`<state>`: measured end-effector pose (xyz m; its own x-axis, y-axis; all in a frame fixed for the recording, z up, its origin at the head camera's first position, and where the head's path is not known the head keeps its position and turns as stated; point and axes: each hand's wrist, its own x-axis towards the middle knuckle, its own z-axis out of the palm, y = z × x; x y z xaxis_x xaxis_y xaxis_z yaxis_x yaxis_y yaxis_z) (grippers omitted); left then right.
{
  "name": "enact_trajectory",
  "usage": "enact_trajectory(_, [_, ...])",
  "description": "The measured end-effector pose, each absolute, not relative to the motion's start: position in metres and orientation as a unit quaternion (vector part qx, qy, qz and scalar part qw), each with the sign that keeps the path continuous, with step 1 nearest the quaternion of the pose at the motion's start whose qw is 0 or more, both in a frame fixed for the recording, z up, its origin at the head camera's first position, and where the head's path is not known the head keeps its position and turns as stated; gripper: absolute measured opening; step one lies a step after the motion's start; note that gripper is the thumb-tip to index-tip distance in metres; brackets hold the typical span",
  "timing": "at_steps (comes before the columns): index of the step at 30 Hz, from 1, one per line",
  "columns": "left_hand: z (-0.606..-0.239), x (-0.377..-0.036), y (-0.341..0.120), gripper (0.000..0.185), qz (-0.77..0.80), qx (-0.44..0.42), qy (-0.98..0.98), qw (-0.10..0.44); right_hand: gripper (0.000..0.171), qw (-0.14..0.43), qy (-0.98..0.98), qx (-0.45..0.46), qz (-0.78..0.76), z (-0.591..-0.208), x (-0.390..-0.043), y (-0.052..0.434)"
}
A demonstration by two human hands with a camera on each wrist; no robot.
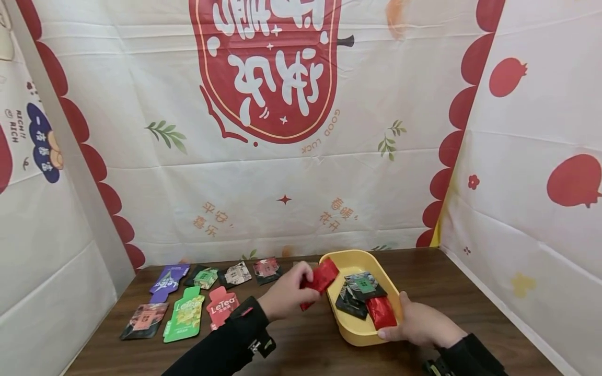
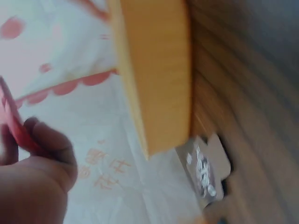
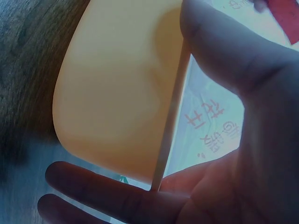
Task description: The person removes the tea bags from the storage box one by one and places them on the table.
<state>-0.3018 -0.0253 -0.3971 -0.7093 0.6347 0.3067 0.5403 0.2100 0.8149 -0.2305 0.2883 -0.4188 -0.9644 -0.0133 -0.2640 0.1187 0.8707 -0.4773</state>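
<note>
My left hand (image 1: 291,292) pinches a shiny red packet (image 1: 325,274) beside the left rim of a yellow plastic basket (image 1: 361,338). In the left wrist view the red packet (image 2: 21,133) is seen edge-on between thumb and fingers. My right hand (image 1: 423,321) grips the basket's right side, thumb on the near rim. The right wrist view shows the basket wall (image 3: 117,93) between thumb and fingers. Inside the basket lie a red packet (image 1: 382,312) and dark packets, one with a green label (image 1: 364,284).
Left on the brown table (image 1: 301,355) lie a purple LeTea packet (image 1: 168,280), a green one (image 1: 185,315), a pink one (image 1: 221,305) and several dark sachets (image 1: 145,319). A tag-shaped packet (image 2: 209,168) lies by the basket. Printed cloth (image 1: 282,183) encloses the table.
</note>
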Motion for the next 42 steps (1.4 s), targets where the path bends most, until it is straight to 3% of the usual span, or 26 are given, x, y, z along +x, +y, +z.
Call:
enact_trajectory(2, [-0.393, -0.295, -0.036, 0.013, 0.569, 0.348, 0.743, 0.06, 0.135, 0.13, 0.958, 0.026, -0.252, -0.419, -0.23, 0.29])
enact_trajectory(6, [-0.384, -0.286, -0.049, 0.006, 0.61, 0.302, 0.732, 0.034, 0.134, 0.131, 0.958, 0.029, -0.252, -0.419, -0.228, 0.294])
enact_trajectory(14, [-0.376, -0.276, -0.066, 0.014, 0.623, 0.287, 0.727, -0.023, 0.129, 0.127, 0.959, 0.023, -0.252, -0.417, -0.227, 0.299])
enact_trajectory(22, [-0.372, -0.283, -0.093, 0.022, 0.609, 0.262, 0.747, -0.045, 0.129, 0.133, 0.957, 0.025, -0.256, -0.417, -0.23, 0.299])
enact_trajectory(36, [-0.358, -0.327, -0.123, 0.025, 0.532, 0.244, 0.809, 0.055, 0.127, 0.144, 0.957, 0.022, -0.25, -0.424, -0.232, 0.296])
enact_trajectory(42, [-0.366, -0.341, -0.126, 0.016, 0.487, 0.246, 0.836, 0.049, 0.127, 0.143, 0.957, 0.02, -0.25, -0.423, -0.233, 0.293])
